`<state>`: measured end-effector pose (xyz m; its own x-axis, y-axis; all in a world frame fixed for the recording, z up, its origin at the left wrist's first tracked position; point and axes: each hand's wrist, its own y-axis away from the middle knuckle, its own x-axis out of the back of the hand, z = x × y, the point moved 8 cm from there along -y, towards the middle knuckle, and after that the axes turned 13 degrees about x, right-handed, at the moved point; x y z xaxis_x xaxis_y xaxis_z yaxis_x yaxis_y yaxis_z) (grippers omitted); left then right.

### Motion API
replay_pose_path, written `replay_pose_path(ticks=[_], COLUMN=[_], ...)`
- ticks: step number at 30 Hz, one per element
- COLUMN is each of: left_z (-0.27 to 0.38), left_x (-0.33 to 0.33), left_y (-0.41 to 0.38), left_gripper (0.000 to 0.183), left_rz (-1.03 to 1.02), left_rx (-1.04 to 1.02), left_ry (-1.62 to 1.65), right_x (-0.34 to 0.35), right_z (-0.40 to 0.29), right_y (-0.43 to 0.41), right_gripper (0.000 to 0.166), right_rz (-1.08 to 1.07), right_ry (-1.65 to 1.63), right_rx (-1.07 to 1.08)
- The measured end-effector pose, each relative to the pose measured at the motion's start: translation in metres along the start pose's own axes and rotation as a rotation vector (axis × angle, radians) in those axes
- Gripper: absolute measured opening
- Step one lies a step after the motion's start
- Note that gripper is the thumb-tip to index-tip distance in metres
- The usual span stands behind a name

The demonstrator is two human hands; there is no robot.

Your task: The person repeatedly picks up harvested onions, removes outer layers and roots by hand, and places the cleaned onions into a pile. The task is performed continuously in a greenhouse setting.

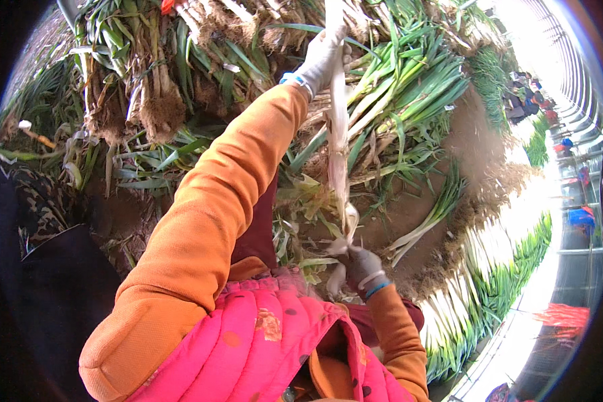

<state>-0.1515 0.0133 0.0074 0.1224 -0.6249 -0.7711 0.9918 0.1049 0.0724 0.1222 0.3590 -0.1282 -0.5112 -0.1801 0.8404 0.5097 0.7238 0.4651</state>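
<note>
My left hand (pixel 324 60), in a pale work glove, grips a long Welsh onion (pixel 337 135) near the top of the view. The pale stalk runs down toward my body, and its upper end is cut off by the view's edge. My gloved right hand (pixel 364 269) pinches loose outer leaf layers (pixel 350 221) at the stalk's lower end, close to my lap. These layers are partly blurred, and the fingertips are hidden behind them. Just beyond the stalk lies a heap of unpeeled Welsh onions (pixel 407 100) with green leaves.
Bundles with soil-caked roots (pixel 161 113) lie at the upper left. A few onions (pixel 427 221) rest on bare soil at the right, before a long row of white-stemmed onions (pixel 455 311). Dark and camouflage clothing (pixel 45 201) is close on my left. People (pixel 525 100) appear farther off.
</note>
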Motion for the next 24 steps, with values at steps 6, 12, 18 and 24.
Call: replay_pose_path(ticks=[6, 12, 18, 24], left_z=[-0.014, -0.033, -0.03, -0.022], left_x=[-0.028, -0.035, -0.027, 0.009], left_y=[0.018, 0.022, 0.014, -0.001], left_gripper=[0.038, 0.04, 0.041, 0.047], left_rz=[-0.166, -0.315, -0.276, 0.116], left_rx=[0.138, 0.293, 0.313, 0.177], left_ry=[0.216, 0.487, 0.476, 0.095], right_x=[0.194, 0.241, 0.165, 0.081], right_z=[0.003, -0.025, -0.036, -0.094], right_y=[-0.034, -0.139, -0.105, 0.019], right_gripper=[0.036, 0.055, 0.042, 0.024], right_rz=[0.96, 0.828, 0.729, 0.419], right_ry=[-0.097, -1.079, -1.254, -0.119], right_rx=[0.247, 0.301, 0.164, 0.303])
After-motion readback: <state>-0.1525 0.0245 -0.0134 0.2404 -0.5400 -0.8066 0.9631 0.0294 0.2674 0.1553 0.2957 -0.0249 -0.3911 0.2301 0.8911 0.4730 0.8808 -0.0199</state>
